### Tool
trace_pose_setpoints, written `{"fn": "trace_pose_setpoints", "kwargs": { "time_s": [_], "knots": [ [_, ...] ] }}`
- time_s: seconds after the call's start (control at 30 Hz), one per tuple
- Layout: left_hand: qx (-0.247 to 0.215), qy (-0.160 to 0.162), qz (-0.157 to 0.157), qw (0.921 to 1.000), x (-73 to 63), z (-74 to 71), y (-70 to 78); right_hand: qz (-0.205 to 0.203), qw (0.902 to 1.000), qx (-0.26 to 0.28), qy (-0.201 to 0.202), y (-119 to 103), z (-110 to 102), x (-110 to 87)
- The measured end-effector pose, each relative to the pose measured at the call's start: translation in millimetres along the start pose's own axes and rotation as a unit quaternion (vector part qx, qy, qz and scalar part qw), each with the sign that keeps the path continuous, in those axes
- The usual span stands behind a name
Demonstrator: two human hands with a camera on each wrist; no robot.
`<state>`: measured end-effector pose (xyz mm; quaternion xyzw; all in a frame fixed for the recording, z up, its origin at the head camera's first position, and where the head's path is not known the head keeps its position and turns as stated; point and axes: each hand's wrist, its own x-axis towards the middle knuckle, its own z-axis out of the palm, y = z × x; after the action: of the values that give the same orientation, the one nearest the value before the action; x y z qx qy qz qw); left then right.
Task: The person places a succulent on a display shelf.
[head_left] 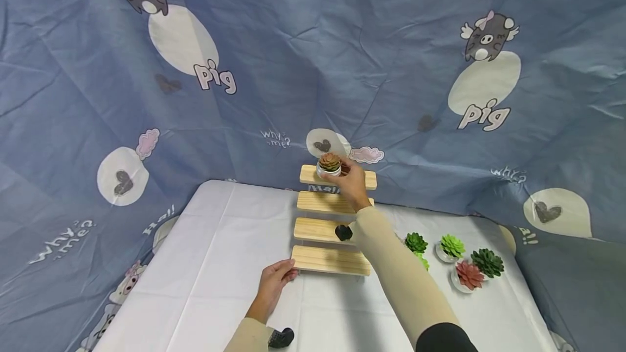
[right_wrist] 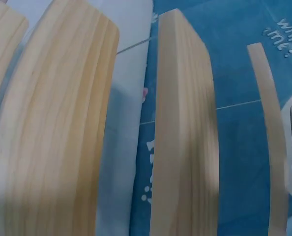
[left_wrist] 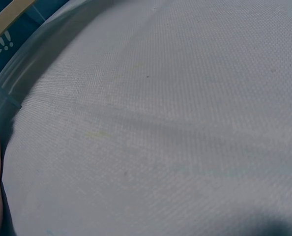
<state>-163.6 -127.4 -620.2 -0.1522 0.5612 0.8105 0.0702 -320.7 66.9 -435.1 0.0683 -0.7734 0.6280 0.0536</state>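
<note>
Pinching a reddish succulent [head_left: 330,161] by its whitish pot [head_left: 321,171] with the right hand [head_left: 353,182], at the far top plank [head_left: 308,175] of a wooden stand [head_left: 313,229]; gripping the near plank [head_left: 332,261] at its left end with the left hand [head_left: 273,282]; probably light, stiff and slippery, best held around the pot.

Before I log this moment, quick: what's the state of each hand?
Left hand: closed, holding the lowest board at its left end.
Right hand: closed, holding the reddish-brown potted succulent.
</note>
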Motion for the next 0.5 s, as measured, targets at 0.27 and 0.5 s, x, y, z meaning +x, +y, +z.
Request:
{"fn": "trace_pose_setpoints", "kwargs": {
  "time_s": [0.27,0.5],
  "knots": [
    [-0.008,-0.003,0.003,1.0,-0.5,2.4,1.4,-0.011,0.9999,0.004,0.01,6.0,12.8,-0.8],
    [-0.008,-0.003,0.0,1.0,-1.6,2.0,1.8,-0.016,0.9992,0.023,0.028,6.7,18.6,-0.7]
  ]
}}
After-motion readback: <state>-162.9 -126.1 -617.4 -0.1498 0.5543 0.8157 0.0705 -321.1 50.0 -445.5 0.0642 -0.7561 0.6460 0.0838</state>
